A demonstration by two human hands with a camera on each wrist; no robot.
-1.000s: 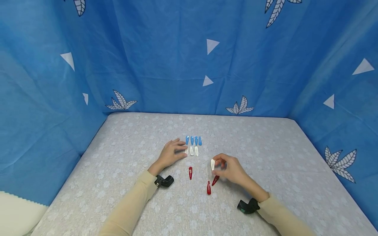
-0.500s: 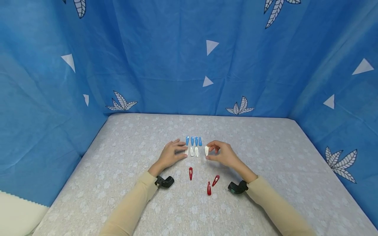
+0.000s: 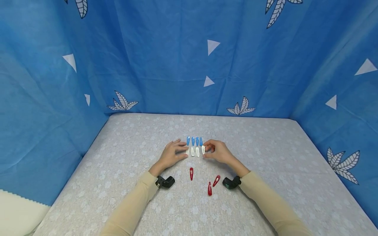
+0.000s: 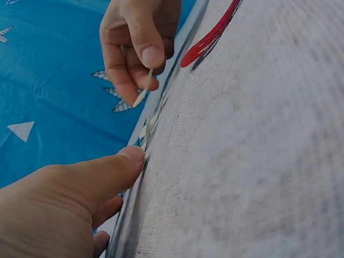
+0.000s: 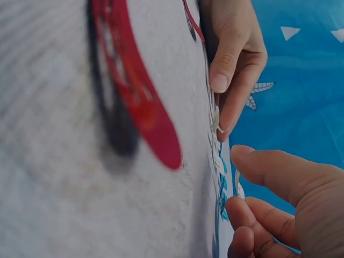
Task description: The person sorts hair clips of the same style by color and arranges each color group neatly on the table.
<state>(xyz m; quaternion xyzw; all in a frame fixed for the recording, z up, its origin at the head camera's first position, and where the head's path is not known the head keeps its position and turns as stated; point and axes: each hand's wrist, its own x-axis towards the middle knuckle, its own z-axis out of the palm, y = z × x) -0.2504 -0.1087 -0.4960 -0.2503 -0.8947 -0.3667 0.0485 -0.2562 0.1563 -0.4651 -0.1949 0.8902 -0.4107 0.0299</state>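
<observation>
My right hand (image 3: 219, 152) pinches a white snap hair clip (image 3: 203, 150) by its ends between thumb and fingers. It is at the right end of a row of white clips, and in the left wrist view it shows raised off the cloth. My left hand (image 3: 171, 154) rests at the row's left end, thumb and fingertips at the two ends of another white clip (image 3: 187, 151). Two more white clips, one of them the near-middle clip (image 3: 193, 151), lie between the hands. Just behind is a row of several blue clips (image 3: 193, 141).
Three red hair clips lie nearer the front: one red clip (image 3: 191, 173) below the white row, a slanted red clip (image 3: 216, 180) and an upright red clip (image 3: 209, 188) by the right wrist. A patterned cloth (image 3: 141, 131) covers the table; a blue curtain (image 3: 165, 59) hangs behind.
My right hand has carried the white clip leftward and away from me, from over the red clips to the right end of the white row. My left hand has stayed in place.
</observation>
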